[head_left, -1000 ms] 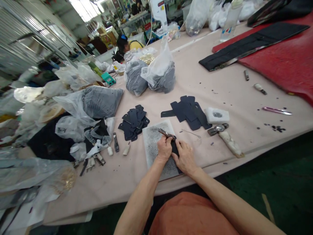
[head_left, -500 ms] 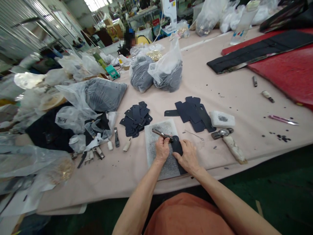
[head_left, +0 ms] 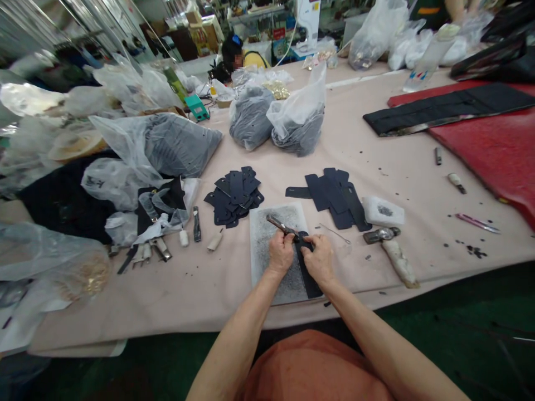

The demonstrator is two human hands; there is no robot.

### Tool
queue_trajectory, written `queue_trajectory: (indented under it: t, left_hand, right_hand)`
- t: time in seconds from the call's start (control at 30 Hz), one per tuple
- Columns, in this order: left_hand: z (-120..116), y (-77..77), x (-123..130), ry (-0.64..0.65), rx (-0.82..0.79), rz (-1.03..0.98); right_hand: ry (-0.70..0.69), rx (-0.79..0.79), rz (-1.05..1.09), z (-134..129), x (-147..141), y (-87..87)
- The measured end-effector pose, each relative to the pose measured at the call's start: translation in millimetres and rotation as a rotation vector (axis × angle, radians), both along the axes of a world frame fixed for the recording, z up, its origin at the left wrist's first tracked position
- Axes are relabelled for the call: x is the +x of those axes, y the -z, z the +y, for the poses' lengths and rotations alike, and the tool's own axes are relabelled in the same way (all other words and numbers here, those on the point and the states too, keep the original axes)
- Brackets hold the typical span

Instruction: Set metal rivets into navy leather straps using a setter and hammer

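Left hand (head_left: 281, 253) closed around a small metal hand tool (head_left: 282, 225), tip at the top of a dark leather strip (head_left: 310, 275). Right hand (head_left: 320, 259) clamped on that strip, which lies across a speckled grey board (head_left: 271, 262) near the tabletop's (head_left: 167, 298) front edge. Dark leather pieces (head_left: 236, 195) lie just beyond.

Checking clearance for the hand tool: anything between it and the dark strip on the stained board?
Nothing visible. The metal hand tool in the left hand has its tip right at the dark leather strip. The right hand rests on that strip beside the tip, and no other object lies between tool and strip.
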State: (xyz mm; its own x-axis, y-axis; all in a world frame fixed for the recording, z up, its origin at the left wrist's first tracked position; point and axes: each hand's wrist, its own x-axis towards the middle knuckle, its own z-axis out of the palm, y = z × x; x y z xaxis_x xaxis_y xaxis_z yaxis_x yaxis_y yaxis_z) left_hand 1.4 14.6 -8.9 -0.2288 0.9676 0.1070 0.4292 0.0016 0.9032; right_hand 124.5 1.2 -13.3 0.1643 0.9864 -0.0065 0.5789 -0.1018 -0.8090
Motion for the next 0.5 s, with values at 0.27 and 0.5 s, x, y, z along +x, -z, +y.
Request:
queue_trajectory:
  t: [0.27, 0.5]
  left_hand:
    - [0.0, -4.0, -0.7, 0.018, -0.015, -0.046]
    - [1.1, -3.3, -0.5, 0.011, -0.021, -0.065]
  right_hand:
    - [-0.075, 0.058, -0.121, -0.4, 5.8, 3.5]
    - [-0.176, 0.113, -0.290, -0.3, 9.3, -1.0]
